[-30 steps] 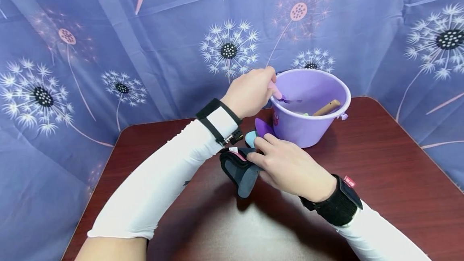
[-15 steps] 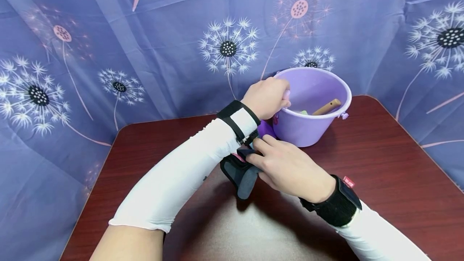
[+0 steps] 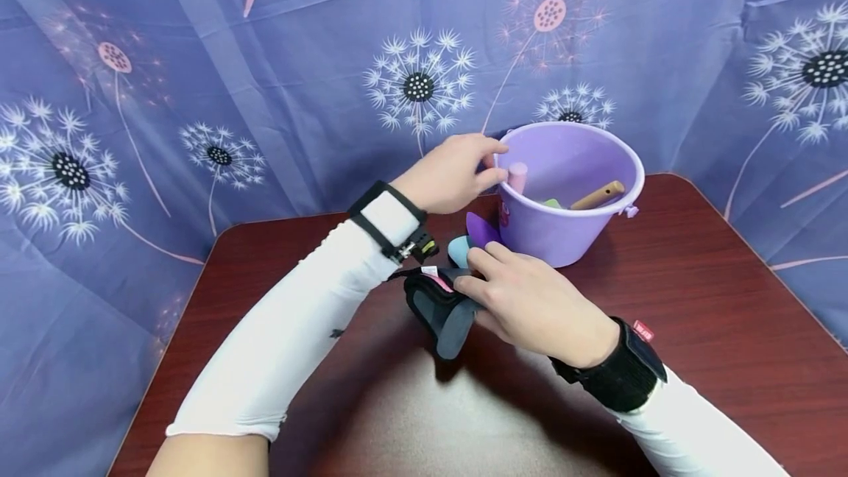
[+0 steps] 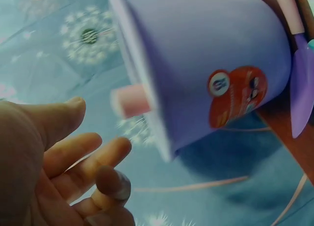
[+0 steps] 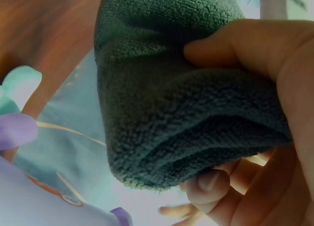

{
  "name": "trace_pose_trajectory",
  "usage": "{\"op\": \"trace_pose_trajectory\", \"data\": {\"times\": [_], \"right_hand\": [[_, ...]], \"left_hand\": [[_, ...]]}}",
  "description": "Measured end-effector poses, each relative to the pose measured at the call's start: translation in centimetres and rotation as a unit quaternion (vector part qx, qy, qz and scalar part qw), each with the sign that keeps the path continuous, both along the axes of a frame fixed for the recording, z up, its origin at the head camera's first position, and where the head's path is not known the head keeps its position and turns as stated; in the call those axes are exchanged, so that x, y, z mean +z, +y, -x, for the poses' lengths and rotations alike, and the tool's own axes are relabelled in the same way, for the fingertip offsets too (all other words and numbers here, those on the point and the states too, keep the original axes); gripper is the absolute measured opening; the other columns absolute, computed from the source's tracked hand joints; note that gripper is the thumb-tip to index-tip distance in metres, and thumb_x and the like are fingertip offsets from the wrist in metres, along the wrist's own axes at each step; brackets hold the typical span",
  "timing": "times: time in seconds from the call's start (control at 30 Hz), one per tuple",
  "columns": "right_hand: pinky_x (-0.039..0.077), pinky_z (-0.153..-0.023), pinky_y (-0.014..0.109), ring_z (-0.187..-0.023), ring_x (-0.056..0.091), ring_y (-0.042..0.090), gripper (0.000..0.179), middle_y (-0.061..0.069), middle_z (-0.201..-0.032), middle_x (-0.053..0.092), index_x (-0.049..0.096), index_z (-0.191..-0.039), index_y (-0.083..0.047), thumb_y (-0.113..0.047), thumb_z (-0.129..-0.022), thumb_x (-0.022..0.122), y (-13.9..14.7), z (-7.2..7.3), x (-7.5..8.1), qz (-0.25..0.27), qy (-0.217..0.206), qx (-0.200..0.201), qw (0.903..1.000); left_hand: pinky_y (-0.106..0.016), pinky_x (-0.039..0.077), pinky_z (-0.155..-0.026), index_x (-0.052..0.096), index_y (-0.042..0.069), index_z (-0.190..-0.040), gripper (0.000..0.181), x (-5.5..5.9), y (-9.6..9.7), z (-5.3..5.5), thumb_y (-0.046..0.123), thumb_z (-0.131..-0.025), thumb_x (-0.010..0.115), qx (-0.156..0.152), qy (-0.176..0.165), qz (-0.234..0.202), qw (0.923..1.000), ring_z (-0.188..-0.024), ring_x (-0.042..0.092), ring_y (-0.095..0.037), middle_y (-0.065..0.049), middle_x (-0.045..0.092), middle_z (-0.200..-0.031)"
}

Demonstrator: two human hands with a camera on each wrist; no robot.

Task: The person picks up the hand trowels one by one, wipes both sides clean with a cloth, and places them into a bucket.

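Note:
A light purple bucket stands at the back of the table. Just inside its left rim a pink handle sticks up; the rest of that tool is hidden in the bucket. My left hand is at this rim, and in the left wrist view its spread fingers are apart from the pink handle. In front of the bucket my right hand pinches a folded dark grey cloth item with black edging, a pink strip and a white tag. The right wrist view shows its thick terry fabric between thumb and fingers.
A trowel with a purple blade lies against the bucket's left side, with a light blue piece beside it. A wooden handle and something green are inside the bucket. Behind the table hangs a blue dandelion curtain.
My left hand reached right over the bucket's rim with the pink-handled tool, let go of it inside, and drew back left with its fingers opened. The right hand has hardly moved.

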State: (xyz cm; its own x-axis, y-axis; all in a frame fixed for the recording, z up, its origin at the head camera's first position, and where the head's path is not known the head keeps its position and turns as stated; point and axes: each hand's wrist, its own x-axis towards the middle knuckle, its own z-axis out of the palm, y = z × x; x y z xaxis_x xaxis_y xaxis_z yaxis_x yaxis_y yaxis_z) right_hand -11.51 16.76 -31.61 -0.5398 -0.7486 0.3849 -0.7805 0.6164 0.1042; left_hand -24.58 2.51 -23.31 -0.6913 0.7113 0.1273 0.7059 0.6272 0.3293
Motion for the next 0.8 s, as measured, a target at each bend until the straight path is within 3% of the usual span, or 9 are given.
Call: {"op": "trace_pose_trajectory", "data": {"times": [0.17,0.4,0.53,0.63,0.73,0.8], "right_hand": [[0.042,-0.069,0.032,-0.083,0.045,0.021,0.029,0.0,-0.091,0.044,0.069,-0.103,-0.016,-0.03,-0.08,0.08,0.2,0.1,0.2,0.013,0.004,0.001,0.9999],[0.043,-0.068,0.033,-0.082,0.047,0.022,0.028,0.001,-0.091,0.046,0.07,-0.107,-0.013,-0.021,-0.081,0.076,1.1,0.4,0.8,0.056,0.012,-0.007,0.9983],[0.042,-0.059,0.035,-0.079,0.046,0.023,0.036,0.002,-0.092,0.045,0.069,-0.113,-0.011,-0.015,-0.078,0.074,1.8,0.7,1.2,0.078,0.027,-0.04,0.9958],[0.041,-0.057,0.036,-0.076,0.046,0.023,0.037,0.002,-0.09,0.045,0.068,-0.115,-0.01,-0.014,-0.078,0.071,2.1,1.2,1.4,0.1,0.041,-0.062,0.9922],[0.041,-0.058,0.037,-0.07,0.047,0.023,0.034,0.003,-0.086,0.045,0.067,-0.113,-0.007,-0.014,-0.08,0.069,2.3,1.6,1.5,0.13,0.052,-0.079,0.987],[0.041,-0.057,0.038,-0.066,0.047,0.022,0.03,0.004,-0.085,0.045,0.067,-0.111,-0.005,-0.015,-0.083,0.066,2.2,2.0,1.6,0.151,0.057,-0.096,0.9822]], "left_hand": [[-0.024,0.043,-0.07,0.057,0.015,-0.139,0.044,0.4,-3.7,-2.3,0.037,-0.101,0.057,0.041,0.014,-0.089,0.9951,-0.074,0.052,-0.009,0.008,0.06,-0.106],[-0.026,0.043,-0.065,0.063,0.015,-0.13,0.036,-0.5,-8.0,-5.4,0.033,-0.099,0.06,0.1,0.048,-0.184,0.9766,-0.065,0.05,-0.009,0.009,0.06,-0.101],[-0.027,0.042,-0.066,0.068,0.016,-0.113,0.022,-1.9,-9.8,-7.0,0.03,-0.098,0.062,0.139,0.076,-0.228,0.9606,-0.069,0.049,-0.009,0.009,0.059,-0.094],[-0.026,0.041,-0.063,0.066,0.019,-0.096,0.009,-3.3,-10.6,-8.6,0.028,-0.097,0.064,0.152,0.092,-0.26,0.9492,-0.065,0.048,-0.009,0.011,0.058,-0.086],[-0.025,0.041,-0.059,0.063,0.022,-0.086,0.012,-5.0,-10.8,-10.2,0.027,-0.096,0.064,0.15,0.092,-0.271,0.9463,-0.062,0.047,-0.009,0.011,0.055,-0.077],[-0.025,0.04,-0.057,0.062,0.023,-0.082,0.014,-6.4,-10.5,-11.2,0.027,-0.096,0.065,0.146,0.077,-0.264,0.9503,-0.06,0.047,-0.008,0.011,0.053,-0.073]]}}
